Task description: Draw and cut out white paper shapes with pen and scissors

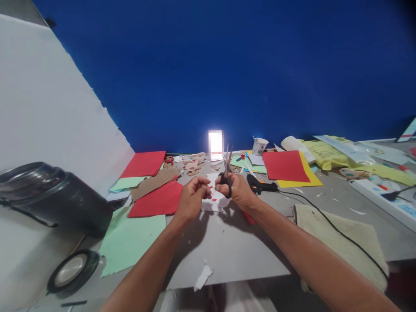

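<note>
Scissors [228, 161] with dark handles point upward in my right hand [238, 189], whose fingers wrap round the handles; the blades stand slightly apart. To their left, my left hand [196, 195] has its fingertips pinched together, and whatever is between them is too small to name. White paper [212, 204] with small red pieces on it lies on the table beneath and between both hands. A thin red object [248, 218] shows under my right wrist.
Red sheets [156, 201] and green paper [133, 238] lie left, near a large dark container [55, 195]. A black glue gun [261, 185] with a cable, a cloth [338, 238] and a power strip [383, 203] are right. A patterned cup [259, 146] stands behind.
</note>
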The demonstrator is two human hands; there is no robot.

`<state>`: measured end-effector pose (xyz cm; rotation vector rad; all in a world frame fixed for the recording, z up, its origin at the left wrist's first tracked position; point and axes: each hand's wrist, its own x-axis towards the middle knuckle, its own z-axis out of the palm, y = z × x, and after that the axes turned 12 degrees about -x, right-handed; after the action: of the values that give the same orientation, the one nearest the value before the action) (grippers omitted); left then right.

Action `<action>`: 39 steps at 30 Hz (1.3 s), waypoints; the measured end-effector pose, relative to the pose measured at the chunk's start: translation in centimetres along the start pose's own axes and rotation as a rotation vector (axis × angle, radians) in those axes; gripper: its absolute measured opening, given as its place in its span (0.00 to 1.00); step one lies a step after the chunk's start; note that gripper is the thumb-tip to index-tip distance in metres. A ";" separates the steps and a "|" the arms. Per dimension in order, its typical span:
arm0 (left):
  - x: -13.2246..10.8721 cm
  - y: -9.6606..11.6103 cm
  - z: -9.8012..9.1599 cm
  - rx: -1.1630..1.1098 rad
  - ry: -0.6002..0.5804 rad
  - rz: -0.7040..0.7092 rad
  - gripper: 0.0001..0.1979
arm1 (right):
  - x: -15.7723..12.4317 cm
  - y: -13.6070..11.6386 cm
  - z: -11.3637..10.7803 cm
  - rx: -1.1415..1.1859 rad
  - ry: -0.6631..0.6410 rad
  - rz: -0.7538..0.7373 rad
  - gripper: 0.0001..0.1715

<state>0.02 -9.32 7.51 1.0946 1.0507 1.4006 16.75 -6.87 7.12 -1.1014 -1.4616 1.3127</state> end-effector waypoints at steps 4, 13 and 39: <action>0.1 1.8 -0.4 0.129 -0.088 -0.033 0.05 | 0.3 0.2 -0.4 -0.042 0.022 -0.025 0.16; 1.1 1.3 -0.5 0.082 -0.270 -0.162 0.14 | 0.6 0.9 -1.0 -0.206 -0.015 -0.140 0.12; 1.1 -0.3 -1.2 -0.162 -0.097 -0.196 0.13 | 0.3 0.7 -0.7 -0.165 -0.079 -0.076 0.14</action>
<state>-1.11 -8.25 7.02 0.9076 0.9309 1.2406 17.35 -6.38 6.53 -1.0978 -1.6787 1.2118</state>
